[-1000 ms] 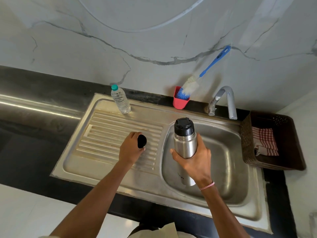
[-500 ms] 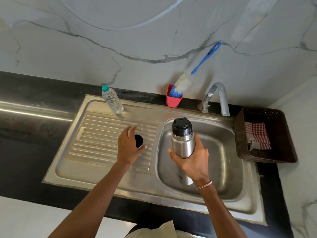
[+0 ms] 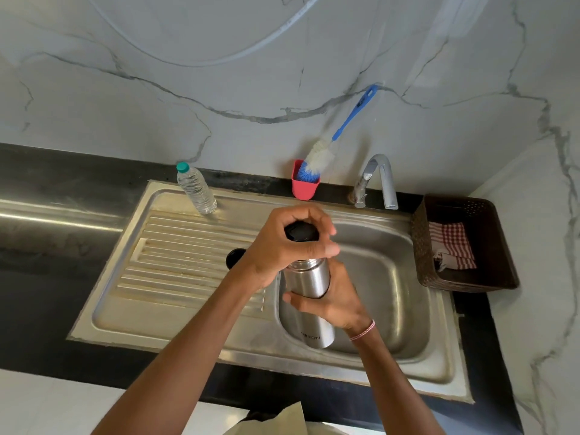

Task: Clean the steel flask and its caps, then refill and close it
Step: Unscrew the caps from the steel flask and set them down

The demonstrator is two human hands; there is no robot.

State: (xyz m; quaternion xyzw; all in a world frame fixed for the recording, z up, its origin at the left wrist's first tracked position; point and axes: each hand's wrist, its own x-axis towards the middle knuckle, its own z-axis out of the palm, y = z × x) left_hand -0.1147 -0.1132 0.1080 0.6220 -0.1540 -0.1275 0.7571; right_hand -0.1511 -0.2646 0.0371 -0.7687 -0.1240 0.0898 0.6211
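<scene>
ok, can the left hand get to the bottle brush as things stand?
Probably, but not right away: the left hand grips the black cap on the flask, so it's busy. The bottle brush stands in the red cup behind the sink, with nothing between.

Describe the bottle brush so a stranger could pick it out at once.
Find the steel sink; at its back edge, between the water bottle and the tap, stands a red cup. The bottle brush sits head-down in that cup and leans toward the marble wall. Its white and blue bristles and long blue handle mark it out.
</scene>
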